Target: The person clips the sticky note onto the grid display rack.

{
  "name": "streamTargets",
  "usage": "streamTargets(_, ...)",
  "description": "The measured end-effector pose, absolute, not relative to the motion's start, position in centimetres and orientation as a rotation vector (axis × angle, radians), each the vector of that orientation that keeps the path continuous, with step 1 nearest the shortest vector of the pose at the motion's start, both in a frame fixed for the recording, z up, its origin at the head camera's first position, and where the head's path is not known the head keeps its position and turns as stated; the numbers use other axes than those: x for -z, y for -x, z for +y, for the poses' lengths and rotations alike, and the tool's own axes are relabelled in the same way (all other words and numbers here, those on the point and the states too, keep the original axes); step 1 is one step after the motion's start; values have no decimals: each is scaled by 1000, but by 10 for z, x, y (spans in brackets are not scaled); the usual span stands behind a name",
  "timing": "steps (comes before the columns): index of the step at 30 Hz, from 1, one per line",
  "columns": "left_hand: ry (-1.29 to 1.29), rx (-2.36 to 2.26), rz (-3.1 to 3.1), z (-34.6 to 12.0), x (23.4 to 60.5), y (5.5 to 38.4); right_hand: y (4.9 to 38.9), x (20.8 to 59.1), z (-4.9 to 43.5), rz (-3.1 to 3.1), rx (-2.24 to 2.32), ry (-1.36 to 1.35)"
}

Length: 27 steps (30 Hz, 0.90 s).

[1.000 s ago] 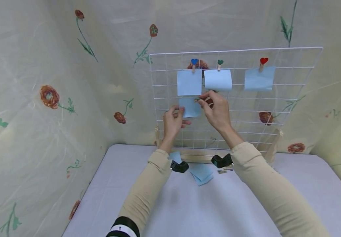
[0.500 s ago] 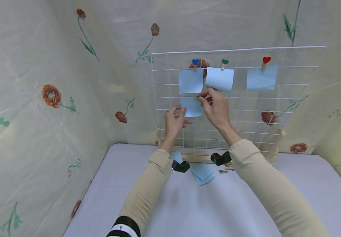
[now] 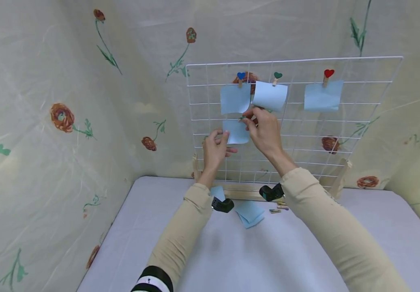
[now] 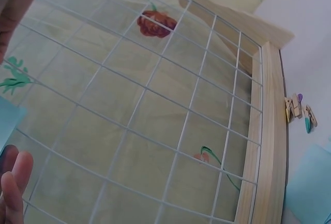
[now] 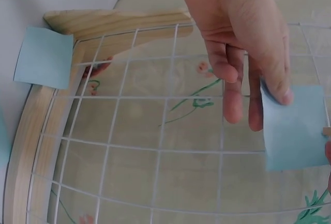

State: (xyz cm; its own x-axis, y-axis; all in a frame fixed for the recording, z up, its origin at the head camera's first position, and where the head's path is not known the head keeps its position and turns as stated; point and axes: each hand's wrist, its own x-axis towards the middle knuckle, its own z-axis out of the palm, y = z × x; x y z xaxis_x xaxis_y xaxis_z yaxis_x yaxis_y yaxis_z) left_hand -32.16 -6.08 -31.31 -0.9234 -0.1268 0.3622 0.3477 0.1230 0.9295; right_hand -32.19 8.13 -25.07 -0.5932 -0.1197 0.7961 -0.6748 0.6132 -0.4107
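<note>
At a grid (image 3: 305, 120), the left hand (image 3: 214, 151) pinches a note (image 3: 237, 133), best held flat; the right hand (image 3: 264, 129) pinches a clip (image 3: 242, 118).

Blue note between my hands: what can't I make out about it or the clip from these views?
Head view: the right hand covers most of the clip, so whether it grips the note can't be told.
Head view: the thumb of the left hand hides part of the note's left edge.
Right wrist view: the picture's right edge cuts off most of the clip.
Left wrist view: the picture's left edge cuts off most of the note.
</note>
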Motion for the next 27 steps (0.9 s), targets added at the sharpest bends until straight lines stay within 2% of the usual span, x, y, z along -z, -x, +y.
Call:
streamTargets(5, 231, 1859, -2052, -60, 308, 317, 325, 252, 81, -2080, -933, -628)
streamTargets(17, 229, 1827, -2028, -63, 322, 331, 325, 250, 78, -2112, -921, -634)
streamTargets(27, 203, 1855, -2048, -61, 300, 307, 323, 251, 77, -2138, -913, -632)
